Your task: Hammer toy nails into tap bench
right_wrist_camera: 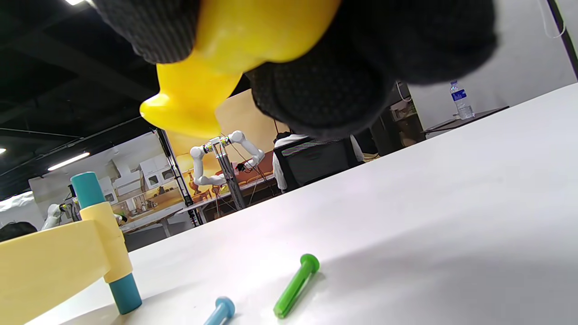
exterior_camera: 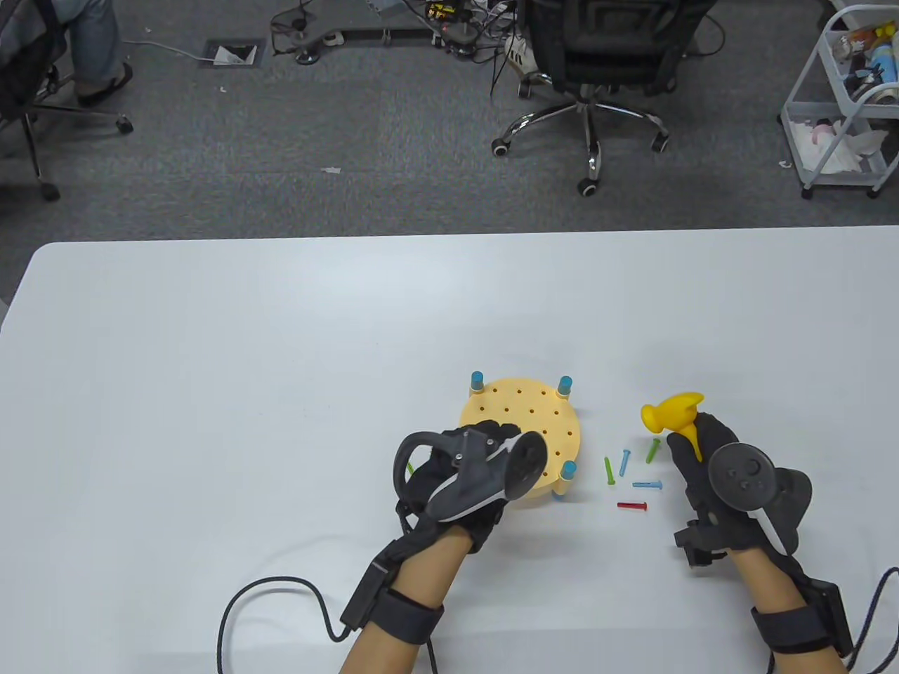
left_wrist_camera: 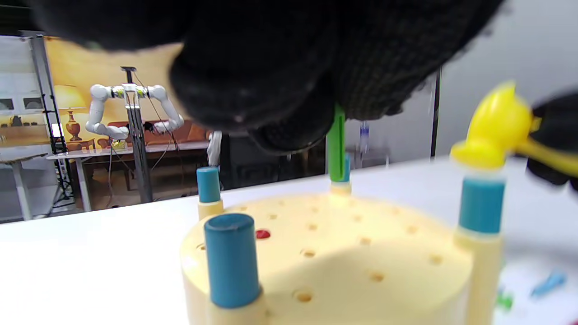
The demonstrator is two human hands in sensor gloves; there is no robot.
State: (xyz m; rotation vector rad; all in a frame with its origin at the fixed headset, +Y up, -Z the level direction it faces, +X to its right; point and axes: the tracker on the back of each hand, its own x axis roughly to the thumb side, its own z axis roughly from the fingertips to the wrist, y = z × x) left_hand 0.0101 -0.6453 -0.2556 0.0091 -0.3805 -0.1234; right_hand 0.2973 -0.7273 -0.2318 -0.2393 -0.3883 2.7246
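Table view shows the round yellow tap bench [exterior_camera: 534,421] standing on the white worktop [exterior_camera: 211,365] toward its near edge, right of centre, with blue-capped legs at its rim. Over the bench's near-left part sits the left hand [exterior_camera: 467,467], fingers curled downward; in the left wrist view those fingers [left_wrist_camera: 271,90] pinch a green nail [left_wrist_camera: 336,144] that stands upright over the far side of the holed top, though whether its tip is seated in a hole cannot be told. A red nail head [left_wrist_camera: 263,234] sits flush in one hole nearer the camera. To the right of the bench, the right hand [exterior_camera: 709,470] is clenched around the handle of the yellow toy hammer [exterior_camera: 672,414], its head raised above the worktop and apart from the bench. Between bench and right hand, loose nails [exterior_camera: 628,474] lie flat on the worktop: green, blue and red.
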